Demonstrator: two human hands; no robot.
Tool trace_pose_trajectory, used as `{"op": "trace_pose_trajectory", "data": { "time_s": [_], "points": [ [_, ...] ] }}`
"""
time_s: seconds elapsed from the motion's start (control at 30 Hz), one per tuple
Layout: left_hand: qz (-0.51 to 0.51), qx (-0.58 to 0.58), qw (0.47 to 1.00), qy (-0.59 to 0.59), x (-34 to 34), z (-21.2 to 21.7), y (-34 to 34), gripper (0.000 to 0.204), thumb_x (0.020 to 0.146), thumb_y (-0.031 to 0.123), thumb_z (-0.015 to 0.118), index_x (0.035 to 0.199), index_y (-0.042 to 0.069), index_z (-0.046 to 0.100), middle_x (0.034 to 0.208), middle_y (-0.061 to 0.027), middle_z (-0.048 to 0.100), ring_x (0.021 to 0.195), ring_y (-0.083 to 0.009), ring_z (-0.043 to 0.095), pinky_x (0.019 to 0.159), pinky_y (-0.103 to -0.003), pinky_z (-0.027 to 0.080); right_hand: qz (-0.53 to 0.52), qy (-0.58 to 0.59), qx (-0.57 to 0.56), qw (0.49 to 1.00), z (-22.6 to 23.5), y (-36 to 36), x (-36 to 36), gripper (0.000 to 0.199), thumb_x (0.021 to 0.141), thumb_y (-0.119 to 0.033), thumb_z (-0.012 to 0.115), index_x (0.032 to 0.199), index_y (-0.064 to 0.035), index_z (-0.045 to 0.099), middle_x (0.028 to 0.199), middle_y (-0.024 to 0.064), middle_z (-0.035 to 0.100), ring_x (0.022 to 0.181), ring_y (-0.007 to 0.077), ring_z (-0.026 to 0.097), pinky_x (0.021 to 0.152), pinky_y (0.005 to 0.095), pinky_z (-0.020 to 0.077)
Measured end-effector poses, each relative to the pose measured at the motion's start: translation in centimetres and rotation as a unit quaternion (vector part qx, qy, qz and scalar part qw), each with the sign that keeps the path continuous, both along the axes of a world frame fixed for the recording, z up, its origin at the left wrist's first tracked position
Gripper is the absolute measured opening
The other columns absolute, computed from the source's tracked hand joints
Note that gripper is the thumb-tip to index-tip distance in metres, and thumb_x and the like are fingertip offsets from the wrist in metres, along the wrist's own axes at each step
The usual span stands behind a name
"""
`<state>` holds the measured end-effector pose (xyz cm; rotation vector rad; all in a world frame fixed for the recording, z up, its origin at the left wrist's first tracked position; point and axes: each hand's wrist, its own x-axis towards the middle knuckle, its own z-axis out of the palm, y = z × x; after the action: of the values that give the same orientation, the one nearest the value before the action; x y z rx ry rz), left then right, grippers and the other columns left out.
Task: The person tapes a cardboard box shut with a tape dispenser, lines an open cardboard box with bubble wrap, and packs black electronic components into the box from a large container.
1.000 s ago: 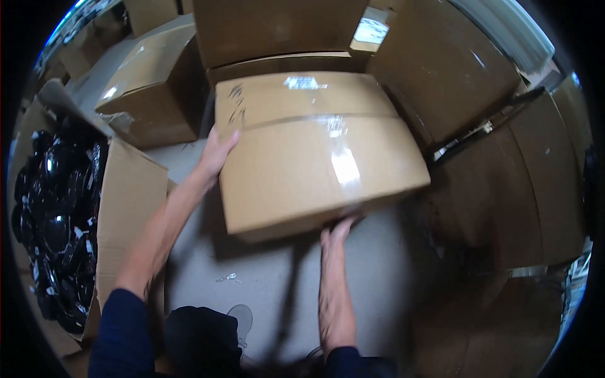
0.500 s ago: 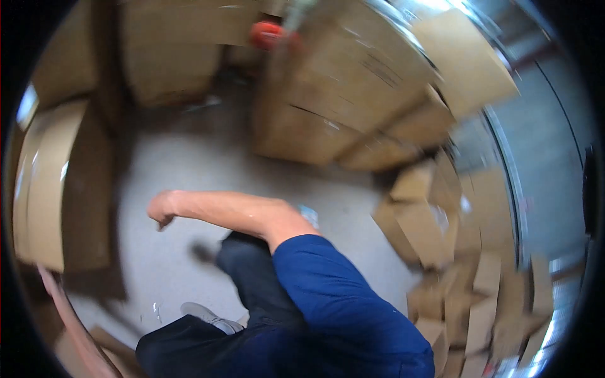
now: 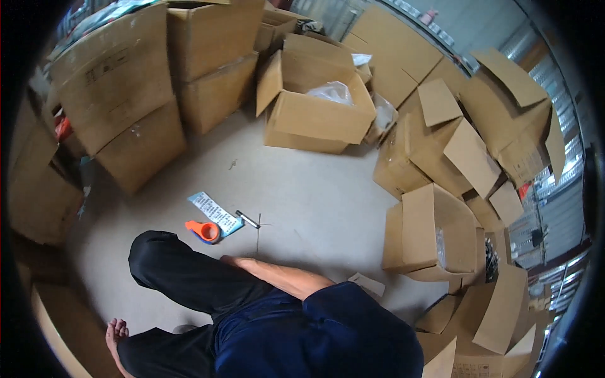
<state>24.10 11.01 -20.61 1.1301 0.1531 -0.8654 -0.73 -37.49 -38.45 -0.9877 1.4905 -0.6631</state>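
My left hand (image 3: 116, 332) hangs beside my left knee at the lower left, fingers loosely apart with nothing in them. My right hand (image 3: 234, 260) is next to my right thigh, and its fingers are hidden behind the leg. On the grey floor ahead of my knee lies an orange tape dispenser (image 3: 195, 225) with a blue edge. Touching or just beyond it is a blue-and-white printed sheet (image 3: 215, 209). A dark marker pen (image 3: 247, 219) lies at the sheet's right end.
Stacked cardboard boxes (image 3: 126, 94) stand at the far left. An open carton (image 3: 321, 120) with clear plastic inside is straight ahead. More open cartons (image 3: 435, 233) line the right side, flaps sticking out. A flat cardboard piece (image 3: 367, 284) lies near my right elbow.
My view has swung to the right, bringing the tape dispenser, sheet and pen into sight. My right arm has come down from outstretched to beside my thigh; my left hand has left the box's side.
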Motion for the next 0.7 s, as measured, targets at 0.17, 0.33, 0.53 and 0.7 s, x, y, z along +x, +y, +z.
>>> {"op": "trace_pose_trajectory", "data": {
  "time_s": [0.17, 0.33, 0.53, 0.7],
  "points": [
    [-0.016, 0.350, 0.857, -0.377, -7.4, 21.1, -2.5, 0.036, 0.102, 0.036, 0.060, 0.096, 0.003, 0.072, 0.094, -0.0086, 0.064, 0.094, -0.0170, 0.061, 0.080, -0.031, 0.051, 0.450, -0.185, -0.074, 0.871, 22.8, -0.5, 3.2, 0.035, 0.109, -0.029, 0.045, 0.117, 0.0001, 0.064, 0.103, 0.0028, 0.063, 0.101, 0.0173, 0.058, 0.091, 0.0365, 0.0479],
    [-0.170, 0.521, 0.707, -0.447, -8.3, 23.9, -9.4, 0.062, 0.099, 0.055, 0.057, 0.068, 0.001, 0.064, 0.060, -0.0196, 0.057, 0.058, -0.0345, 0.060, 0.058, -0.048, 0.050, 0.599, -0.262, -0.391, 0.647, 40.8, 0.1, 11.2, 0.040, 0.096, -0.007, 0.051, 0.133, 0.0024, 0.062, 0.134, 0.0160, 0.063, 0.125, 0.0278, 0.059, 0.109, 0.0382, 0.0430],
    [0.222, 0.582, 0.512, -0.592, -19.8, 18.5, -12.0, 0.023, 0.086, 0.025, 0.066, 0.071, 0.011, 0.057, 0.074, -0.0059, 0.057, 0.080, -0.0253, 0.060, 0.106, -0.048, 0.044, 0.894, -0.030, -0.428, 0.131, 45.4, 11.1, 19.6, 0.028, 0.099, -0.026, 0.065, 0.109, -0.0011, 0.074, 0.102, 0.0244, 0.073, 0.092, 0.0393, 0.071, 0.087, 0.0378, 0.0549],
    [0.434, 0.634, 0.482, -0.421, -34.6, 21.9, -13.5, 0.014, 0.088, 0.014, 0.073, 0.091, 0.001, 0.068, 0.099, -0.0111, 0.069, 0.103, -0.0283, 0.066, 0.102, -0.048, 0.048, 0.911, -0.044, -0.393, -0.113, 45.3, 19.6, 23.2, 0.034, 0.100, -0.030, 0.063, 0.096, 0.0027, 0.071, 0.084, 0.0290, 0.066, 0.075, 0.0468, 0.064, 0.068, 0.0491, 0.0501]
  ]
}}
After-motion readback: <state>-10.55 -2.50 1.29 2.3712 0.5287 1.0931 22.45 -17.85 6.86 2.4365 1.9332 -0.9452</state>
